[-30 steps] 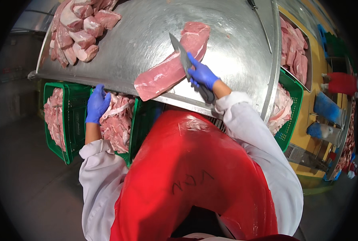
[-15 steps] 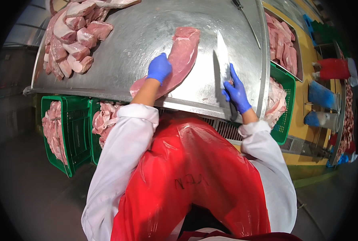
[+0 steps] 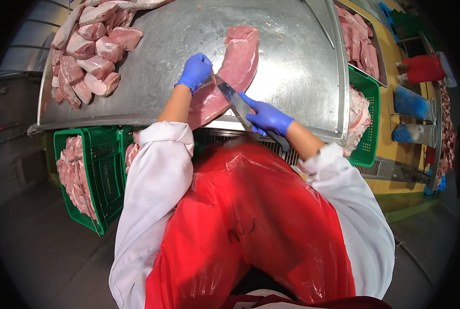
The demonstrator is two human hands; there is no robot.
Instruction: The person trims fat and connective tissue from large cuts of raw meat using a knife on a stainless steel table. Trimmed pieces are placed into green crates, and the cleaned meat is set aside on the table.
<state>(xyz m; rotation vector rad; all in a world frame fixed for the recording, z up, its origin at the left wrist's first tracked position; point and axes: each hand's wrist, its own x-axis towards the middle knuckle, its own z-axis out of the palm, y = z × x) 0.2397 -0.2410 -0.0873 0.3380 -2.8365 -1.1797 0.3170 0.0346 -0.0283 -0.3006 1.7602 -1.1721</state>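
Note:
A long pink slab of pork loin lies curved on the steel table, its near end at the table's front edge. My left hand, in a blue glove, is closed just left of the loin, pinching a thin strip of meat raised from it. In my right hand, also gloved in blue, is a knife gripped by its dark handle. Its blade points away and to the left over the loin, the tip beside the raised strip.
Several cut pork pieces are heaped at the far left of the table. Green crates of trimmings stand below its front edge, with another green crate at right. Beyond that is a metal tray of meat. A long rod lies far right.
My right hand has swung the knife leftward from beside the loin to over it. My left hand has moved slightly away and left, now holding up a thin strip.

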